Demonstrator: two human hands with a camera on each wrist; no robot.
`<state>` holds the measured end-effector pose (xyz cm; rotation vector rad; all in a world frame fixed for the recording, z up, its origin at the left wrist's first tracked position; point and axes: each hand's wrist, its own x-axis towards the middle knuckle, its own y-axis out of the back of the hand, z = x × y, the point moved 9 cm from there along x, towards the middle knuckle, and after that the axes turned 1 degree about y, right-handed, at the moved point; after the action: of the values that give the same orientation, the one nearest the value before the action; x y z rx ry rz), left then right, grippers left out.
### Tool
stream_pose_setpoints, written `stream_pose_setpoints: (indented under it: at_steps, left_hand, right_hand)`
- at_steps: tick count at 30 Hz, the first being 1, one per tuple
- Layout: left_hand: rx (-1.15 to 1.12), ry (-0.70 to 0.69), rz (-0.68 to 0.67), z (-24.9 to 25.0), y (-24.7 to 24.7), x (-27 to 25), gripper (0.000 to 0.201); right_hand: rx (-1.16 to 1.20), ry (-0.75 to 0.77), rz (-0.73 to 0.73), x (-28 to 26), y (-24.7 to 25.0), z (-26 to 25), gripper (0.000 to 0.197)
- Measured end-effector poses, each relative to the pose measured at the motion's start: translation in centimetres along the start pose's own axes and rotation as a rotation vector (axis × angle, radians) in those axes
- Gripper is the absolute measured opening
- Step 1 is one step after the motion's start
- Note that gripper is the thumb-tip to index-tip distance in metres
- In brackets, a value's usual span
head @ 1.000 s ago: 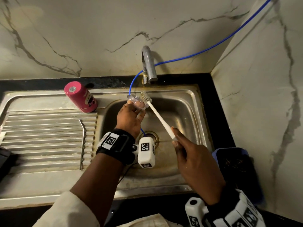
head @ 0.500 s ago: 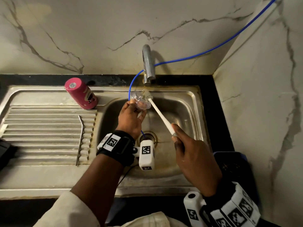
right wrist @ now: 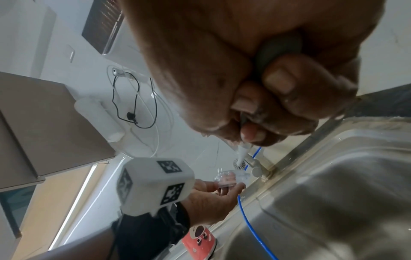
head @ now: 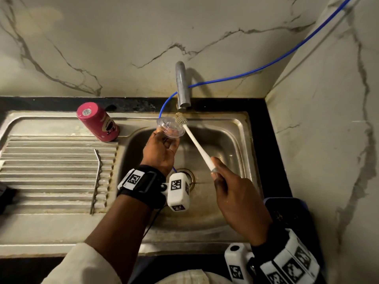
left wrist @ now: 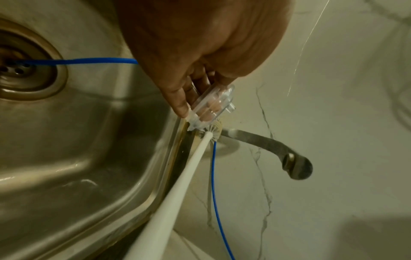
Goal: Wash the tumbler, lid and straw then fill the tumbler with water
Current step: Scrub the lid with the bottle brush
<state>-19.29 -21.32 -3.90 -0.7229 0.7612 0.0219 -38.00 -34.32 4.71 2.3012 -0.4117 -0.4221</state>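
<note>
My left hand (head: 162, 148) holds the clear round lid (head: 169, 128) up over the back of the sink basin (head: 229, 138), its fingers pinching the lid (left wrist: 213, 103) from below. My right hand (head: 235, 193) grips the handle of a white bottle brush (head: 198, 145). The bristled head (head: 181, 119) of the brush lies against the lid's right edge, just under the tap (head: 182, 87). The pink tumbler (head: 97, 121) stands upside down on the sink's rim at the back left. The bent metal straw (head: 96, 181) lies on the ribbed drainboard (head: 51, 173).
A thin blue hose (head: 256, 68) runs from the upper right wall down into the drain (head: 189, 177). A dark blue container (head: 291, 214) sits on the black counter right of the sink. A marble wall closes in on the right. No water is seen running from the tap.
Both hands have moved the lid and brush head a little farther back toward the tap. The brush head has slid along the lid's right edge. Tumbler and straw have not moved.
</note>
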Motion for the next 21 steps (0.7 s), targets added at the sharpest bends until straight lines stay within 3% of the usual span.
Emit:
stream_pose_setpoints:
  at_steps: [6,14,18,21]
  left_hand:
    - [-0.073,0.004,0.03,1.0,0.2,0.6,0.041]
    - [-0.015,0.028,-0.045,-0.5,-0.7,-0.5,0.041]
    - [-0.078,-0.005,0.005,1.4,0.3,0.5,0.04]
    - [-0.024,0.019,-0.036,1.1,0.3,-0.1,0.04]
  right_hand:
    - [0.033,0.016,-0.014,-2.2,1.0,-0.7,0.047]
    - [-0.014,0.006,0.018,0.9,0.6,0.3,0.049]
    - [0.032,0.023,-0.039,-1.4,0.3,-0.2,0.05]
    - [0.023,0.027,-0.022,-1.8,0.8,0.0,0.049]
